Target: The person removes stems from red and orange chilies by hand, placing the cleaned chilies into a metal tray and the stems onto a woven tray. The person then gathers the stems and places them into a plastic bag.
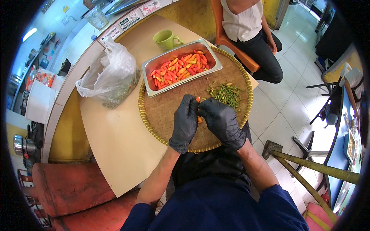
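Both my hands wear black gloves and meet above a round woven bamboo tray (162, 121). My left hand (185, 124) holds a small red chili pepper (198, 99), its tip showing above the fingers. Curled against the same pepper, my right hand (221, 119) pinches at its side; the exact grip is hidden by the fingers. An orange chili pepper (199, 119) shows just below, between the hands. Beyond them, a steel food pan (182, 85) rests on the tray's far part with many red and orange chili peppers (179, 69) inside. Green chili stems (225, 93) lie heaped on the tray's right.
A white plastic bag (115, 66) with greenish contents stands left on the beige table (115, 138). A green mug (165, 39) sits behind the pan. Across from me, a person (245, 31) sits on an orange chair (221, 23). Red seating (75, 190) is at lower left.
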A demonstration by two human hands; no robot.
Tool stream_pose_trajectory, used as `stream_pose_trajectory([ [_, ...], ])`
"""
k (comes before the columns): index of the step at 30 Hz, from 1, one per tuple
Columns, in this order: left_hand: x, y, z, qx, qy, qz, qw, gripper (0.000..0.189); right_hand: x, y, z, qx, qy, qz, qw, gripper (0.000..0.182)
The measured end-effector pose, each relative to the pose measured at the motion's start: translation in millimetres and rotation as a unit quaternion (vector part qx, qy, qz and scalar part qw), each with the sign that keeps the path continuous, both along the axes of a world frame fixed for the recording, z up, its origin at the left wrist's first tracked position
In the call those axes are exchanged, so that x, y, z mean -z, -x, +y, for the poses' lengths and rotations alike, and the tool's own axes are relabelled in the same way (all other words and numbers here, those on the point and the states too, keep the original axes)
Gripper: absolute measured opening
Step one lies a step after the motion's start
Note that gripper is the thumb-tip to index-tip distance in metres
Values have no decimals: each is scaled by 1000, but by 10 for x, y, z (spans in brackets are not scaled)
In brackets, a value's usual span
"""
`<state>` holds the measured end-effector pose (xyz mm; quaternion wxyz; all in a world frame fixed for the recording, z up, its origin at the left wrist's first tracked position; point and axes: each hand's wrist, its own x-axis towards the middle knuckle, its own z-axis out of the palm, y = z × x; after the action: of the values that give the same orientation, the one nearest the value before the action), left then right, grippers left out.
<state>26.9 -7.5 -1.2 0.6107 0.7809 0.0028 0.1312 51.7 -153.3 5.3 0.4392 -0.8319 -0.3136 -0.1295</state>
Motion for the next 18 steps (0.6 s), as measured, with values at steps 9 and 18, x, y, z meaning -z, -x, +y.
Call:
stream_pose_trajectory([
  [9, 44, 13, 80, 27, 32, 7, 999, 10, 6, 1, -52, -25, -84, 316, 945, 10],
  [18, -138, -45, 356, 50, 558, 150, 815, 26, 219, 10, -43, -8, 115, -41, 992, 20],
])
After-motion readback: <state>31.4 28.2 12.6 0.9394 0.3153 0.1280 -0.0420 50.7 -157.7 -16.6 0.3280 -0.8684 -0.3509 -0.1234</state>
